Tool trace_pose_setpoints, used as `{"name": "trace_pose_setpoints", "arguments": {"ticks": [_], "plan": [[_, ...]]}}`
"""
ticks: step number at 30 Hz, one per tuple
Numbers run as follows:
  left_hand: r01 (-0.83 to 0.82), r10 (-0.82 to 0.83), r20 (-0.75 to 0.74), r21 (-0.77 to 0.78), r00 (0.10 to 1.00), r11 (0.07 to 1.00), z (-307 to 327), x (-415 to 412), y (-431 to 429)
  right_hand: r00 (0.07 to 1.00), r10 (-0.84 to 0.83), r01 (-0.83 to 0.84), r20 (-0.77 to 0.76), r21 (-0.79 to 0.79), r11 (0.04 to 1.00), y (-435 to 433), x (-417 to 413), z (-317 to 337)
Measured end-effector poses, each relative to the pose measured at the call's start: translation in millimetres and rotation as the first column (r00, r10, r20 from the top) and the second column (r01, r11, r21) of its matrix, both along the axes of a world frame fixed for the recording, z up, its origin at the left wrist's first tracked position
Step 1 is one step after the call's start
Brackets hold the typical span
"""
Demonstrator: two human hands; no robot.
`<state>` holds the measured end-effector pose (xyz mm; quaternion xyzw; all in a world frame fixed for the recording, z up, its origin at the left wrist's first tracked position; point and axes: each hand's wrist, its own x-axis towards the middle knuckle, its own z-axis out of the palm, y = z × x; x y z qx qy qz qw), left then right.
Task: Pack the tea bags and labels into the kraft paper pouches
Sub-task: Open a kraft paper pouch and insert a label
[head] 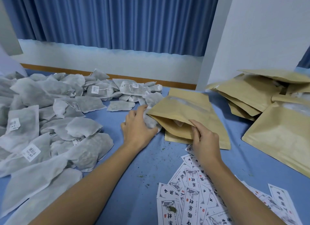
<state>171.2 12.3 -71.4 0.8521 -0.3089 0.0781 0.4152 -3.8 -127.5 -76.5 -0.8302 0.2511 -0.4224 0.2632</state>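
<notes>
A kraft paper pouch [187, 110] lies in the middle of the blue cloth with its mouth open toward the left. My left hand [137, 126] grips a grey tea bag [150, 121] and holds it partly inside that mouth. My right hand [203, 137] pinches the pouch's lower lip, holding it open. Something pale shows inside the pouch. A big heap of grey tea bags [47, 110] covers the left side. Printed white labels [192, 194] lie scattered in front of me at the lower right.
A stack of kraft pouches [255, 92] sits at the back right, and another large pouch [281, 136] lies at the right. Green tea crumbs dot the blue cloth [142, 183]. Blue curtains and a white wall stand behind the table.
</notes>
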Motion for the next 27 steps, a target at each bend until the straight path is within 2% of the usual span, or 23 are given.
{"name": "trace_pose_setpoints", "arguments": {"ticks": [3, 5, 8, 10, 14, 16, 18, 22, 25, 27], "plan": [[0.100, -0.097, 0.031, -0.075, 0.995, 0.992, 0, -19, -5, 1.000, -0.018, 0.018, -0.001, 0.003, 1.000, -1, 0, 0], [0.093, -0.075, 0.092, -0.214, 0.993, 0.972, 1, -29, -8, 1.000, -0.021, 0.021, 0.016, 0.016, 1.000, -1, 0, 0], [0.074, -0.004, 0.153, -0.460, 0.988, 0.885, 6, -37, -7, 0.999, -0.022, 0.021, 0.045, 0.037, 0.999, -1, 0, 2], [0.113, -0.011, 0.190, -0.538, 0.982, 0.836, 6, -41, -6, 0.998, -0.030, 0.028, 0.055, 0.046, 0.999, -1, 0, 2], [0.285, -0.131, 0.276, -0.647, 0.952, 0.707, 8, -44, -4, 0.996, -0.061, 0.057, 0.058, 0.062, 0.996, -3, 0, 1], [0.379, -0.148, 0.397, -0.603, 0.906, 0.702, 8, -43, -4, 0.996, -0.070, 0.066, 0.056, 0.067, 0.996, -4, 0, 0], [0.473, -0.184, 0.524, -0.495, 0.832, 0.729, 7, -44, -3, 0.996, -0.068, 0.064, 0.060, 0.064, 0.996, -5, 1, -2], [0.595, -0.289, 0.728, -0.199, 0.622, 0.779, 4, -50, -5, 0.994, -0.081, 0.077, 0.071, 0.059, 0.995, -7, 1, -2], [0.626, -0.428, 0.806, 0.093, 0.410, 0.774, -1, -57, -10, 0.992, -0.093, 0.088, 0.089, 0.059, 0.994, -8, 0, -2], [0.579, -0.504, 0.776, 0.225, 0.380, 0.783, -5, -62, -12, 0.989, -0.098, 0.091, 0.107, 0.074, 0.993, -8, 0, -2]]}}
